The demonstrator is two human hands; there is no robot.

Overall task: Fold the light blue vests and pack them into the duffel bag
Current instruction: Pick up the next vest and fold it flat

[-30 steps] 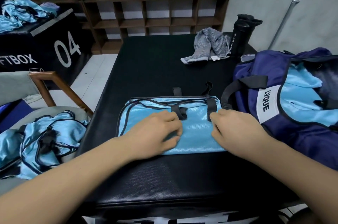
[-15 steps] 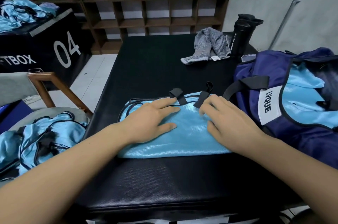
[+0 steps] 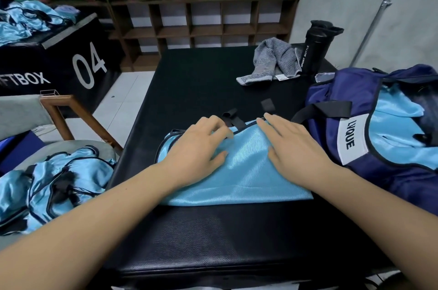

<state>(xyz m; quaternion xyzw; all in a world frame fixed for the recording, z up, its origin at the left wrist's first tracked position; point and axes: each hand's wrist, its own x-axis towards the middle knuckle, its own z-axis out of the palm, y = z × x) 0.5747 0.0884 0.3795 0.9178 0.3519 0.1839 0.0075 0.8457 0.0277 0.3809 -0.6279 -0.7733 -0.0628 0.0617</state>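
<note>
A folded light blue vest (image 3: 246,171) with black straps lies on the black padded table (image 3: 203,237) in front of me. My left hand (image 3: 196,152) rests flat on its left half, fingers stretched toward the far edge. My right hand (image 3: 291,147) presses flat on its right half, fingertips at the far edge near a black strap. To the right stands the open navy duffel bag (image 3: 350,90) with light blue vests (image 3: 398,128) inside. A heap of unfolded light blue vests (image 3: 54,183) lies on a grey seat at the left.
A grey striped towel (image 3: 270,62) and a black sport bottle (image 3: 316,48) stand at the table's far right. A black box marked 04 (image 3: 57,62) holds more blue vests (image 3: 26,19) at the far left. A wooden chair arm (image 3: 71,114) sits left of the table.
Both hands folded the near half of the vest over and slid forward to its far edge, flattening it. The black straps now stick out beyond the far edge.
</note>
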